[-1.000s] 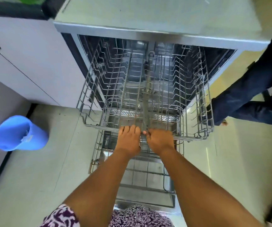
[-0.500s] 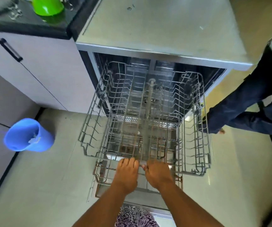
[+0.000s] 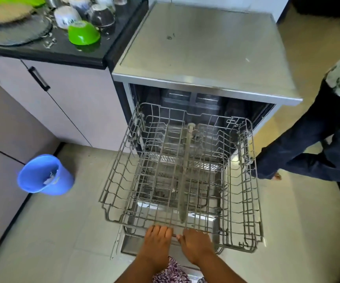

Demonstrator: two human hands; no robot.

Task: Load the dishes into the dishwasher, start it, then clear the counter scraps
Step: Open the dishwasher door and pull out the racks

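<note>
The dishwasher (image 3: pixel 206 64) stands open at the far middle of the scene with its empty upper rack (image 3: pixel 181 176) drawn out towards you, and your left hand (image 3: pixel 158 242) and right hand (image 3: pixel 196 245) are both curled over the rack's near front rail, side by side. Pull evenly with both so the rack runs straight. The bowls (image 3: pixel 83 32) wait on the counter (image 3: pixel 67 50), far left.

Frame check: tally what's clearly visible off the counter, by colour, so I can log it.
Grey wire dishwasher racks: 2 (upper, lower)
Blue plastic bin on the floor: 1
Green bowl upside down on the black counter: 1
Total: 4
</note>
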